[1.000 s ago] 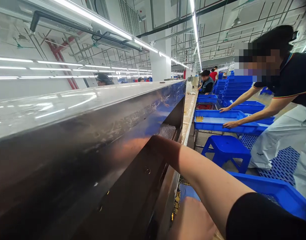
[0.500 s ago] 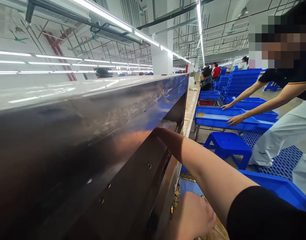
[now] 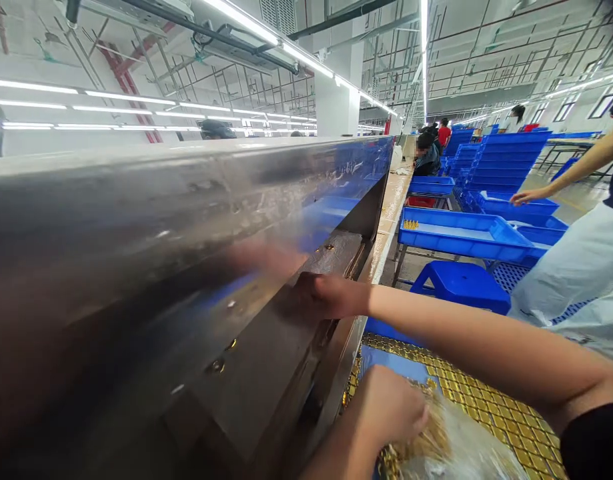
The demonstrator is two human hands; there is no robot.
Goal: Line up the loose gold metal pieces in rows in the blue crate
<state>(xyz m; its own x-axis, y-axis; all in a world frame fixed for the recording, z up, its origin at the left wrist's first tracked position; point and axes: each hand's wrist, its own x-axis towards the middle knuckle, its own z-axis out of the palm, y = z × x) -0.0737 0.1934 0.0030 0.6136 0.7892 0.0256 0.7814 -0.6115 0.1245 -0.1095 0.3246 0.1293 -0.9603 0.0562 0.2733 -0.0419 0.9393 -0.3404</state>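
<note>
My right hand (image 3: 320, 295) reaches in under the metal hood, over a dark flat surface (image 3: 271, 353) inside; it is blurred and shaded, and its fingers are too unclear to tell what they hold. Small gold rings (image 3: 217, 365) lie on that surface. My left hand (image 3: 399, 403) is closed, with its fingers curled at a clear plastic bag (image 3: 456, 440) below the opening; whether it grips the bag is hidden. Beneath the bag spreads a layer of gold-coloured pieces (image 3: 496, 397), with a pale blue sheet (image 3: 399, 363) beside them.
The shiny metal hood (image 3: 186, 207) fills the left side. On the right are a blue tray (image 3: 451, 240) on a stand, a blue stool (image 3: 461, 283) and stacked blue trays (image 3: 509, 160). A person in white trousers (image 3: 576, 293) stands at the far right.
My right hand has drawn back toward the opening's edge and now shows. More gold pieces and the plastic bag have come into view. The person at the right has moved away from the blue tray.
</note>
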